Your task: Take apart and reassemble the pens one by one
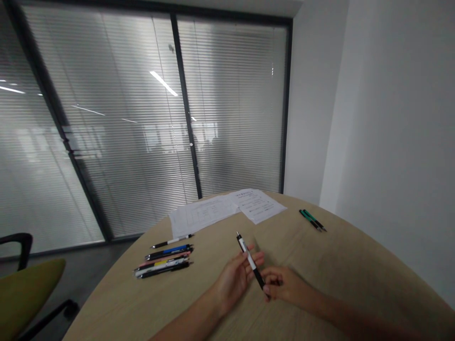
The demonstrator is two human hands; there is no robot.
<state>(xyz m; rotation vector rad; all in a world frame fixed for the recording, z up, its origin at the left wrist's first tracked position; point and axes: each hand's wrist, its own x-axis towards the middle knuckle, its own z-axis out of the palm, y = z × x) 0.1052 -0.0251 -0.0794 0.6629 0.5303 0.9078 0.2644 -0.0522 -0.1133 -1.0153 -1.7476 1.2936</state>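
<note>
Right hand (282, 284) pinches the white-and-black pen (250, 259) near its dark lower end; pen slants across left hand (232, 280) above table (142, 305). Left clamping: can't tell. Step looks like two-handed pen handling; next move calls for one secure hold.

"The tabletop's (284, 246) finish?"
"Smooth, matt, wood-grained, with matt paper sheets (227, 206) at its twelve o'clock."
"And the held pen (252, 264) towards six?"
"Smooth plastic, apparently, while glossy glass (142, 104) gleams beyond at eleven o'clock."
</note>
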